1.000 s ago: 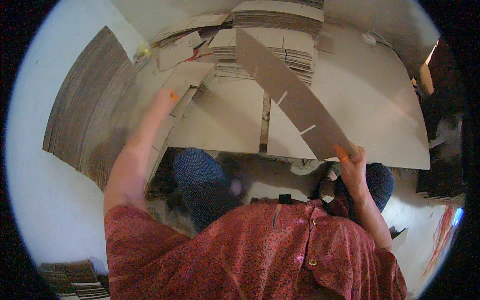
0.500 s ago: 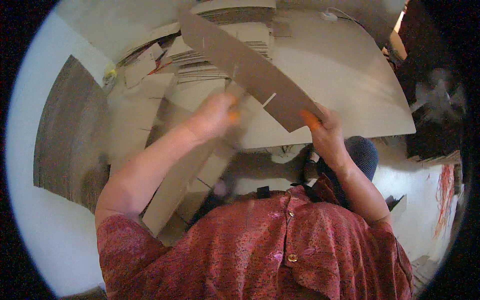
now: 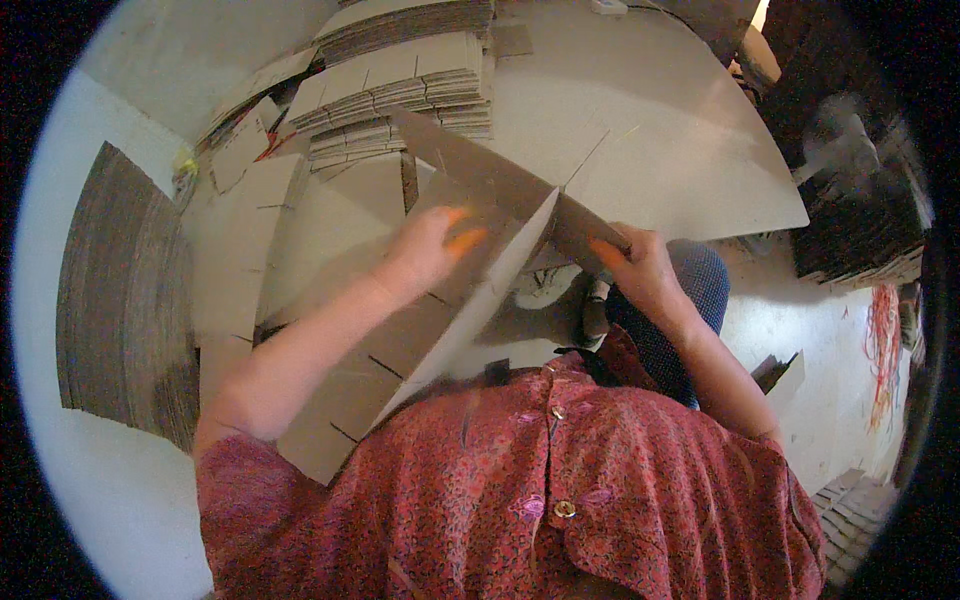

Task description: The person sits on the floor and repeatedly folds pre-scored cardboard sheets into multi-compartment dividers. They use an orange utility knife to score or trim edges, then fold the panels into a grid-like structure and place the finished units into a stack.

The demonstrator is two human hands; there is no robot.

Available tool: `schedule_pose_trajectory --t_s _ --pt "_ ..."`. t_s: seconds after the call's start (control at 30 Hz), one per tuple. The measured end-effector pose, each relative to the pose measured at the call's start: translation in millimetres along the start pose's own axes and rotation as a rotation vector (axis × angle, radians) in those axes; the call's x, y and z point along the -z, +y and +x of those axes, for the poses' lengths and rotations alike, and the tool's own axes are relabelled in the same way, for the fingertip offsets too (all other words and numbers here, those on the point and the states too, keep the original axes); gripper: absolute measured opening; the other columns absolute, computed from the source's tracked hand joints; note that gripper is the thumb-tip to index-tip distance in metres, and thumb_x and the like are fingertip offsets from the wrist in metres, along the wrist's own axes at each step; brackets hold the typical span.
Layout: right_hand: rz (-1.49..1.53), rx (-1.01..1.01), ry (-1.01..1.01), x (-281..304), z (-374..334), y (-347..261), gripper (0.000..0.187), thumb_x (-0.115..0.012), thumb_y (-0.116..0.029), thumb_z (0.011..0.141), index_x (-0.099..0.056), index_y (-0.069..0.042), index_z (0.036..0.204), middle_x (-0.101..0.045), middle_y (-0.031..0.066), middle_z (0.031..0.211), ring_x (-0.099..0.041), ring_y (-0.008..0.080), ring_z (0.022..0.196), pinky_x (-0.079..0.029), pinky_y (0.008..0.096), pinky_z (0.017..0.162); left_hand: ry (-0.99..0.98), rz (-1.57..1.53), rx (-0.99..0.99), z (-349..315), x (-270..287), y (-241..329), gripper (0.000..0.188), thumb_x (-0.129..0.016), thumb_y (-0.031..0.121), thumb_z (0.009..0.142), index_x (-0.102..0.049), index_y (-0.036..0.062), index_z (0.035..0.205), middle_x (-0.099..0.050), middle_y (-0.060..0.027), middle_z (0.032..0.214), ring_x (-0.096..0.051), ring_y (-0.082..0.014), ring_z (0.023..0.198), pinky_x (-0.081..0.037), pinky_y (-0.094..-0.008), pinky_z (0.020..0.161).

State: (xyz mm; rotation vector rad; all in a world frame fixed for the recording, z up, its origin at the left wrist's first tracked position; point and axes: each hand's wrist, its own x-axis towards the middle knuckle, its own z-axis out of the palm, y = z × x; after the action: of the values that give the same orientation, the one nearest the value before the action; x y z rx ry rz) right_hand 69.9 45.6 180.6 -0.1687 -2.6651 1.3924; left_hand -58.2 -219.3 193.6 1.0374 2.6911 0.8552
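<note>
My right hand [image 3: 645, 268] is closed on the near end of a long brown cardboard strip [image 3: 475, 165], which slants away to the far left. Against it stands a second cardboard strip [image 3: 505, 262], its pale face turned up toward me. The two cross near a slot; whether they are interlocked I cannot tell. My left hand [image 3: 432, 245] is closed at the second strip, its fingers partly blurred. Both hands wear orange covers on some fingertips. Beneath my left forearm lie pale slotted cardboard pieces [image 3: 330, 225].
Stacks of slotted cardboard [image 3: 400, 80] stand at the back left of the pale table [image 3: 640, 110]. A tall stack of grey sheets [image 3: 125, 300] is at the far left, and a dark stack [image 3: 860, 225] at the right. Red strings [image 3: 882, 350] hang below it. My knee [image 3: 695, 275] is beneath the table edge.
A second strip has come up across the one in my right hand. The first strip has been lowered toward me, and my left hand has shifted slightly. The view has turned a little.
</note>
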Motion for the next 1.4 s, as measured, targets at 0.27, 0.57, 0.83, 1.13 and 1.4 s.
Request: schedule_pose_trajectory --t_s 0.27,0.57,0.83,1.13,1.4 --pt "-0.579 0.496 0.071 0.7 51.4 -84.5 0.032 -0.059 -0.022 0.084 -0.060 -0.003 0.109 -0.065 0.0192 0.082 -0.062 0.0383 0.076 -0.050 0.0442 0.072 -0.226 0.699 0.197 -33.1 -51.6 -36.9 0.056 -0.065 0.035 0.077 -0.046 0.0025 0.119 -0.049 -0.0172 0.121 -0.048 -0.0349 0.114 -0.048 -0.0448 0.087" --pt "-0.309 0.452 0.014 3.7 50.9 -69.3 0.017 -0.055 -0.011 0.085 -0.060 -0.002 0.099 -0.061 0.0215 0.075 -0.060 0.0384 0.071 -0.048 0.0419 0.062 -0.202 0.266 0.467 -26.3 78.4 -67.9 0.015 -0.054 0.012 0.080 -0.064 0.0037 0.088 -0.061 -0.0144 0.080 -0.060 -0.0207 0.069 -0.047 -0.0405 0.054" --pt "-0.306 0.535 0.151 -1.2 38.7 -92.3 0.015 -0.056 -0.004 0.082 -0.059 -0.001 0.096 -0.060 0.0217 0.073 -0.060 0.0387 0.068 -0.047 0.0405 0.057 -0.190 -0.285 0.432 -4.1 70.5 17.0 0.024 -0.056 0.016 0.084 -0.064 -0.0012 0.099 -0.064 -0.0088 0.082 -0.059 -0.0165 0.064 -0.052 -0.0317 0.055" --pt "-0.308 0.477 0.059 -2.2 43.6 -86.2 0.015 -0.056 -0.002 0.079 -0.060 0.000 0.093 -0.059 0.0223 0.073 -0.058 0.0407 0.068 -0.047 0.0432 0.059 -0.022 0.110 0.112 -20.4 49.1 27.5 0.017 -0.060 0.009 0.080 -0.065 -0.0002 0.093 -0.066 -0.0123 0.078 -0.059 -0.0160 0.069 -0.047 -0.0334 0.067" --pt "-0.377 0.382 -0.183 -5.6 48.9 -85.9 0.015 -0.053 -0.008 0.083 -0.060 -0.001 0.093 -0.059 0.0257 0.077 -0.058 0.0420 0.071 -0.046 0.0437 0.061 -0.161 -0.465 0.114 -11.2 65.5 16.9 0.022 -0.060 0.017 0.087 -0.065 -0.0010 0.099 -0.068 -0.0079 0.087 -0.057 -0.0141 0.075 -0.047 -0.0303 0.069"
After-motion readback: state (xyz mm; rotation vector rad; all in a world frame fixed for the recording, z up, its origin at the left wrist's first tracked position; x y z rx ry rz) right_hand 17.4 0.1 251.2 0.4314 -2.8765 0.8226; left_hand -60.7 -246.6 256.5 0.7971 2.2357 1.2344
